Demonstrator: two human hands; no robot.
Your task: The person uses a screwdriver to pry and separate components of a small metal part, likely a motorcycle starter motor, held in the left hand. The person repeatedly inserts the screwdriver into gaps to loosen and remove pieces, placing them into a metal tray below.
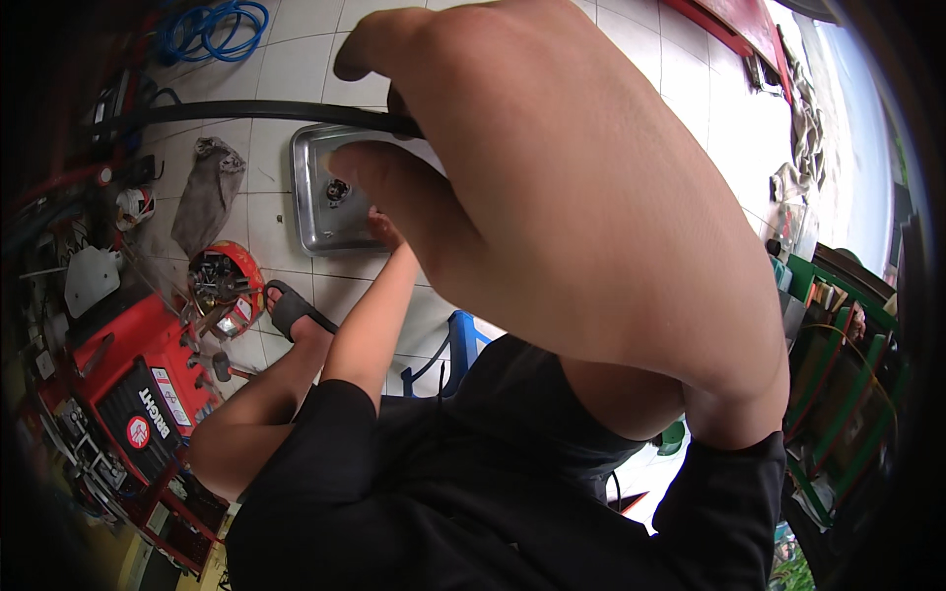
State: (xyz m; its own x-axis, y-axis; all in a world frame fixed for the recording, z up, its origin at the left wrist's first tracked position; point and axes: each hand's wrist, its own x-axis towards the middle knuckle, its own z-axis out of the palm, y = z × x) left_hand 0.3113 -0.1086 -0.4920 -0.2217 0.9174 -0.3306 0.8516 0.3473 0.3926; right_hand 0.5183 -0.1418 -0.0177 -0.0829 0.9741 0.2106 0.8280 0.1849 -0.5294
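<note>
My right hand (pixel 552 187) looms large across the middle of the view, its fingers curled. A long black hose or cord (pixel 266 110) comes in from the left and runs in between thumb and fingers, where its end is hidden. Below and behind it, my left hand (pixel 384 231) reaches over a shallow metal tray (pixel 305 231) on the floor. Most of the left hand's fingers are covered by my right hand. In the tray lies a small, round, dark metal part (pixel 338 190), close to my right thumb; its kind is too small to make out.
A grey cloth (pixel 209 192) lies on the white tiles left of the tray. Near my sandalled foot (pixel 291 310) stands a red round container (pixel 258 266) of metal parts. Blue coiled hose (pixel 212 32) is at far left, a red tool case (pixel 118 379) at left, green shelving (pixel 838 384) at right.
</note>
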